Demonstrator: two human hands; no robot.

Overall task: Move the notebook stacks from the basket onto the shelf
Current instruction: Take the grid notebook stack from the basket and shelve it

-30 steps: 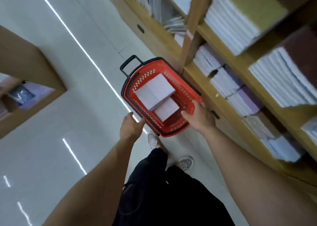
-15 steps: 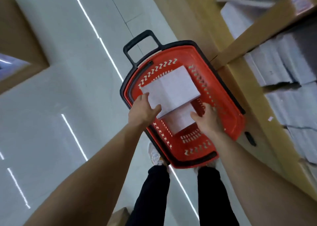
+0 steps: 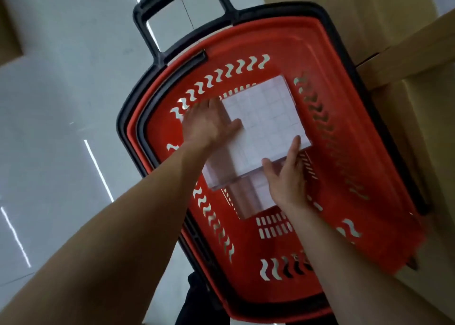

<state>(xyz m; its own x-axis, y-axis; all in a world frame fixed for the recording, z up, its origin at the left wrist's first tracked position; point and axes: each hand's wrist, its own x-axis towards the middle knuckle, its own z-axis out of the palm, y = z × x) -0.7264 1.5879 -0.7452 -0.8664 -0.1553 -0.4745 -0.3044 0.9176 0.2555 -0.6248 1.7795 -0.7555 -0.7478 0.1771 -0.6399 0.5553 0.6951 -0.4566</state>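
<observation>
Centres on a red shopping basket (image 3: 357, 176), with its black trolley handle (image 3: 141, 29) toward the upper edge of the frame.

Contents, two plastic-wrapped stacks:
- upper notebook stack (image 3: 266, 127) at frame centre, long axis running lower left to upper right
- lower notebook stack (image 3: 256, 199) just beneath, partly covered by the upper one

Grip on the upper stack, from two sides:
- left hand (image 3: 206, 127) flat against the left short end, fingers straight, thumb laid on the cover
- right hand (image 3: 286, 176) at the near long edge by the lower-right corner, fingers spread and extended, touching the wrap

No curl round the stack visible on either side.

Wooden shelf (image 3: 406, 51) at the right of the frame, nearer the right hand. Judged from this layout, calls for a lift up and rightward. Not yet clear of the basket.
</observation>
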